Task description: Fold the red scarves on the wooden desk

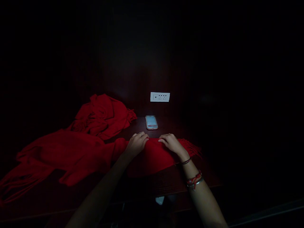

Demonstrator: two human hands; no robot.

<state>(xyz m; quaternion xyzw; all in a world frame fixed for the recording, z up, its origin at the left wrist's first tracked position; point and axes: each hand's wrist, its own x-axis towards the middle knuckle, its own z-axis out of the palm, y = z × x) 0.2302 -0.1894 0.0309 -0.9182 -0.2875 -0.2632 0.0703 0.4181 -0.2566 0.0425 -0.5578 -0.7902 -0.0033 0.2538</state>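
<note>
A long red scarf with fringed ends lies bunched across a dark table. Both hands rest on its folded right part. My left hand has its fingers curled over the scarf's far edge and wears a ring. My right hand presses down on the same edge just to the right, fingers bent and gripping the cloth. Red string bracelets and a metal bangle are on my right wrist. The room is very dark.
A phone with a lit screen lies on the table just beyond my hands. A white wall socket is on the dark panel behind it. The scarf's fringe hangs at the right; more of the scarf trails off at the left.
</note>
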